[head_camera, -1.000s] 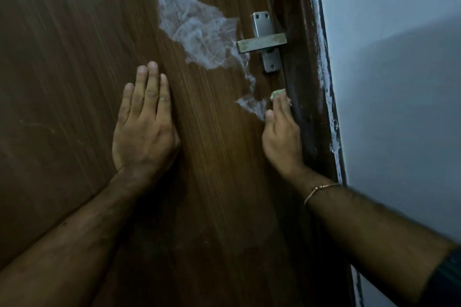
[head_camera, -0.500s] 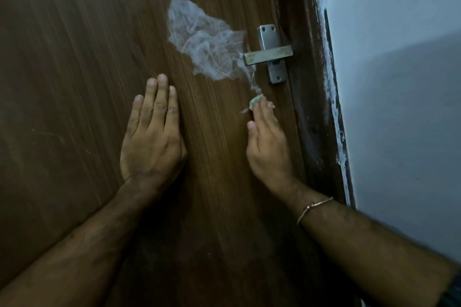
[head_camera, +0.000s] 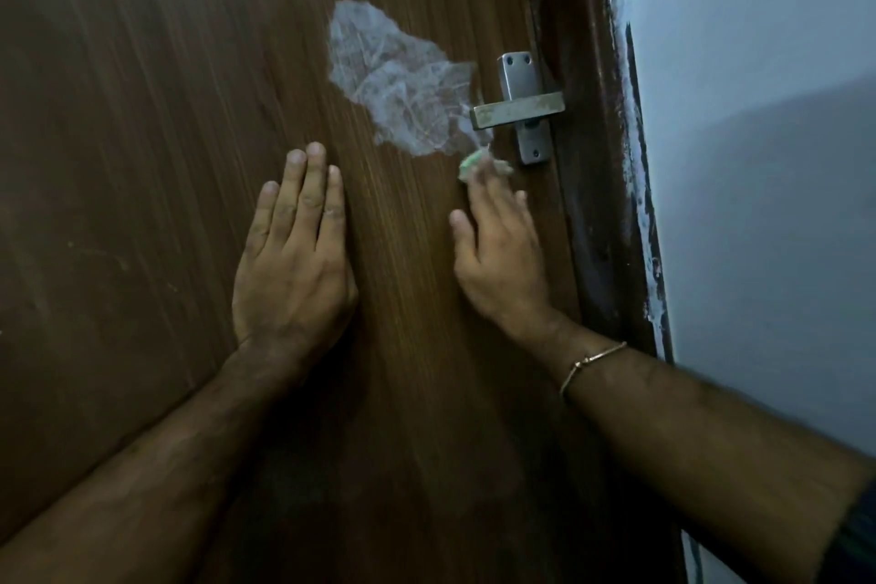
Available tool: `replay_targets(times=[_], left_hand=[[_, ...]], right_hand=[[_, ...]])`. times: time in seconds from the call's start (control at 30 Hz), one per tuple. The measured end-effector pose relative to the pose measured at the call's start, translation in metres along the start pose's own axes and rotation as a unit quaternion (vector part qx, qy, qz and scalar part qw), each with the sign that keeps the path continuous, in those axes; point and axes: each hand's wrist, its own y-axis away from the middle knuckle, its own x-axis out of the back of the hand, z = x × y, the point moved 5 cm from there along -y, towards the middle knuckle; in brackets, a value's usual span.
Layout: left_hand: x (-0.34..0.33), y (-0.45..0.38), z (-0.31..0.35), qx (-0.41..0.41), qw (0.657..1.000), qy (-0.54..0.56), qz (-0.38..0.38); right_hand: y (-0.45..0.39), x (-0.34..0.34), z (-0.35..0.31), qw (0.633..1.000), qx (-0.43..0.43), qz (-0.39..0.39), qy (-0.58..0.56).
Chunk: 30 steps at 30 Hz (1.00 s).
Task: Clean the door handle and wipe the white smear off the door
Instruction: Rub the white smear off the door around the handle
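— Two hands on the door; what is the grip like on each?

— The right hand has its fingers laid nearly flat and close together, pressing a small green cloth against the wood under the fingertips. The cloth and fingertips are blurred, so I cannot tell how tightly it is pinched. The left hand holds nothing; its palm lies flat on the door with the fingers straight and side by side.

— Where is the cloth against the mess?

— At the lower right tip of the white smear, just below the free end of the door handle. The smear spreads up and to the left from there, touching the area beside the lever.

— And around that?

— The lever is a metal bar, level, on a narrow upright plate with screws. The door is dark brown wood grain. Its frame runs down the right, with ragged white paint along the edge where it meets a pale wall. A thin bracelet sits on the right wrist.
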Motion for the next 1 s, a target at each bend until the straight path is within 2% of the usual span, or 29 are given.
replay_targets(times=[0.03, 0.13, 0.23, 0.33, 0.43, 0.57, 0.67, 0.7, 0.83, 0.93, 1.0], left_hand=[[0.001, 0.000, 0.000, 0.001, 1.000, 0.001, -0.003], [0.002, 0.000, -0.001, 0.001, 1.000, 0.003, -0.022], [0.003, 0.000, -0.001, -0.002, 1.000, 0.002, -0.027], [0.003, 0.000, -0.001, -0.002, 1.000, -0.001, -0.027], [0.002, 0.000, -0.001, 0.000, 1.000, -0.002, -0.019], [0.001, 0.000, 0.000, -0.004, 1.000, -0.008, -0.015], [0.002, 0.000, -0.001, -0.004, 1.000, -0.009, -0.015], [0.003, 0.000, -0.001, -0.003, 1.000, -0.009, -0.015], [0.002, 0.000, -0.001, -0.005, 1.000, -0.005, -0.015], [0.001, 0.000, -0.002, -0.004, 1.000, -0.007, -0.018], [0.001, 0.001, -0.002, -0.002, 1.000, -0.010, -0.016]], right_hand=[[-0.003, -0.001, -0.003, 1.000, 0.022, -0.004, 0.004], [-0.011, 0.002, 0.001, 1.000, -0.016, 0.012, -0.003], [-0.015, 0.001, -0.007, 1.000, 0.023, 0.001, 0.006], [-0.020, 0.001, -0.014, 1.000, 0.006, 0.001, -0.006], [-0.019, -0.004, -0.027, 0.997, 0.075, -0.011, 0.009], [-0.030, -0.001, -0.018, 1.000, 0.002, 0.010, 0.016], [-0.022, -0.007, -0.026, 0.997, 0.068, -0.011, 0.024], [-0.026, -0.006, -0.025, 0.998, 0.064, -0.011, 0.020], [-0.058, -0.001, -0.017, 1.000, -0.023, 0.000, 0.002], [-0.047, -0.006, -0.021, 0.998, 0.038, -0.014, 0.054], [-0.047, -0.002, -0.014, 0.998, 0.035, -0.007, 0.058]])
